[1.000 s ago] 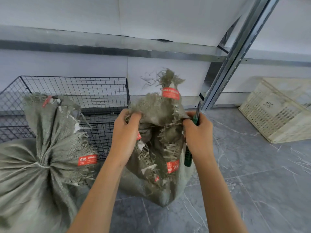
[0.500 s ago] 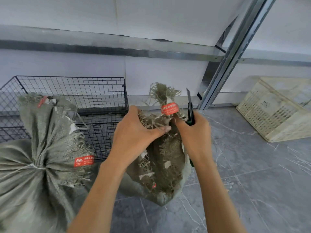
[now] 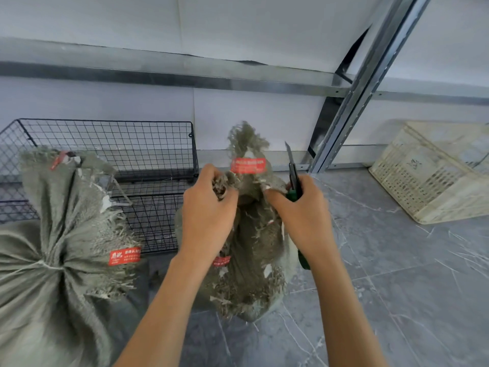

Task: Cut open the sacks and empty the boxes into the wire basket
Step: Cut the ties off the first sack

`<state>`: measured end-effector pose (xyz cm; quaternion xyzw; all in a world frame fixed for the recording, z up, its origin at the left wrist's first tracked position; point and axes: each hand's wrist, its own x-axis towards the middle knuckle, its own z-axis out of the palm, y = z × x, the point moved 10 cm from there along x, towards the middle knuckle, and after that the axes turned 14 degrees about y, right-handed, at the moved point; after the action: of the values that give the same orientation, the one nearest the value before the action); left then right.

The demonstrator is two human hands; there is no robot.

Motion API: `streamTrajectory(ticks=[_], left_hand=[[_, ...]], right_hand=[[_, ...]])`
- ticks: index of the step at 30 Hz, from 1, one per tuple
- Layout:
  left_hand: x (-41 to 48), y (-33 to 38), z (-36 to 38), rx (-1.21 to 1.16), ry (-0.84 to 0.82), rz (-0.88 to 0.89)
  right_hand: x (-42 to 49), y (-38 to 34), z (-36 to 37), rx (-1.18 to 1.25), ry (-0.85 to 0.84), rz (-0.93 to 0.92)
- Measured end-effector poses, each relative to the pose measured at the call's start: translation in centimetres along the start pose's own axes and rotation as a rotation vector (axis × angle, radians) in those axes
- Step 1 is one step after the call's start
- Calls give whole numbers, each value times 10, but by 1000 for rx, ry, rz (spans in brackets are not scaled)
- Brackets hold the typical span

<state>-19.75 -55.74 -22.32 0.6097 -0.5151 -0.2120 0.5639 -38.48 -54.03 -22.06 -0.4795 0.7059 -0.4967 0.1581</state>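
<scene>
A grey-green woven sack (image 3: 254, 260) with frayed edges and red labels stands on the floor in front of me. My left hand (image 3: 209, 215) grips a bunch of its gathered mouth. My right hand (image 3: 301, 213) holds a green-handled utility knife (image 3: 293, 173), blade pointing up, and its fingers also touch the sack's mouth. A second sack (image 3: 53, 260), tied with string, lies at the left. The black wire basket (image 3: 148, 152) stands behind both sacks. No boxes are visible.
A cream plastic crate (image 3: 434, 176) sits on the grey tiled floor at the far right. A slanted metal shelf post (image 3: 362, 86) and a horizontal rail run along the white wall behind.
Both hands bunched the sack's mouth together and shifted a little; the knife turned from pointing down beside the sack to blade up above my right fist.
</scene>
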Motion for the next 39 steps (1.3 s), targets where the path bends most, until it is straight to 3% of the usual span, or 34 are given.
streamTrajectory(ticks=[8, 10, 14, 17, 24, 29, 33, 39], left_hand=[[3, 2, 1, -65, 22, -34], [3, 3, 1, -67, 22, -23], [3, 3, 1, -78, 9, -26], [4, 1, 0, -63, -12, -25], [8, -5, -4, -42, 5, -43], [9, -5, -7, -61, 11, -59], [4, 0, -2, -82, -37, -44], [-4, 12, 9, -98, -113, 35]], right_hand=[[-20, -50, -1, 185, -202, -139], [-27, -57, 5, 262, -317, -140], [-47, -55, 30, 180, -615, -159], [-58, -44, 42, 93, -729, -98], [-52, -23, 43, 56, -659, 111], [-52, -17, 44, 24, -636, 166], [-48, -13, 47, -46, -551, 134], [-40, -36, 46, 91, -440, 16]])
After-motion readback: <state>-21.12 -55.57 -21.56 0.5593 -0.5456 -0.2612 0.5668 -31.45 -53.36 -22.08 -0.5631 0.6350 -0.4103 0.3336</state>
